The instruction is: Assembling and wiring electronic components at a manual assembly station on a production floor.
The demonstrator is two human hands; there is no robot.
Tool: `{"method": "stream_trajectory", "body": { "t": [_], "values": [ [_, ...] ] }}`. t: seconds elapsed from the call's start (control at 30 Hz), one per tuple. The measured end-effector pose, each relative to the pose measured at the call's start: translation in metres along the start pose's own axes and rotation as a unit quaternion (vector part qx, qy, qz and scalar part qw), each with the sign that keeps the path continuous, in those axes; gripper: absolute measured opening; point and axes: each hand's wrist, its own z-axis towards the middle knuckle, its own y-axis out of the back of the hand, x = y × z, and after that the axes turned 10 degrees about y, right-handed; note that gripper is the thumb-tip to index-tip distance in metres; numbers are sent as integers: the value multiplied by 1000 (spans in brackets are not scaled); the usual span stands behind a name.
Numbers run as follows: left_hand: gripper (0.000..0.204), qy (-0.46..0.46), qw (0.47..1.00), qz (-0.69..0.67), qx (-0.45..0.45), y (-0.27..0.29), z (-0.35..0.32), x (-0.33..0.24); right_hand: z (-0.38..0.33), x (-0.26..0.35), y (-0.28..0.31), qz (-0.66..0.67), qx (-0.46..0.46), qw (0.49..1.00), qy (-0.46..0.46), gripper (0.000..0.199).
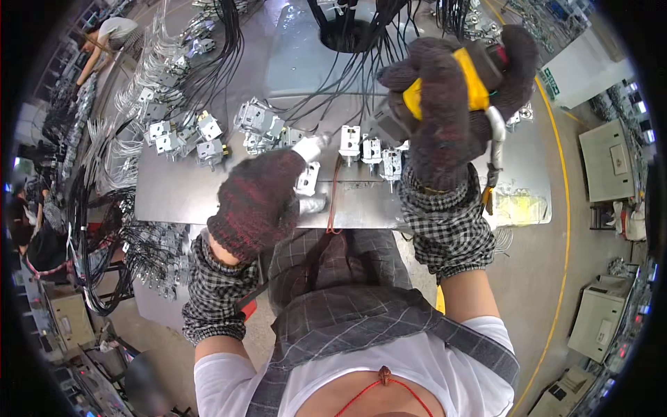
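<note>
My left hand (pixel 258 198), in a dark red-black knit glove with white coverings on the thumb and a finger, is closed at the table's near edge. Between its fingertips is a small white-and-metal connector block (pixel 308 178). Raised over the table's right half, my right hand (pixel 445 115) wraps round a yellow-and-black hand-held tool (pixel 474 78); the glove hides much of it, so its exact kind is unclear. A pale wrapped cable (pixel 497 135) hangs beside that hand. Between my hands stand similar blocks: one white block (pixel 350 143) and smaller ones (pixel 372 151) to its right.
More blocks with wires lie in clusters on the metal table (pixel 174 198) at left (pixel 167 139) and centre (pixel 257 125). Black wires (pixel 351 76) fan out from a round hole at the back. A cable bundle (pixel 87 257) hangs off the left side. Another person (pixel 114 35) works far left.
</note>
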Motion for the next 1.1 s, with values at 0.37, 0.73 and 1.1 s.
{"method": "stream_trajectory", "body": {
  "t": [0.37,0.73,1.1],
  "values": [
    [59,146,916,-374,-3,-50,48,1,26,-11,28,101,-52,990,84,54],
    [63,91,989,-117,17,-41,54,5,7,-9,-8,126,-28,990,55,71],
    [69,19,965,88,-246,-1,33,20,-7,-15,-4,47,101,991,-67,58]
  ]
}}
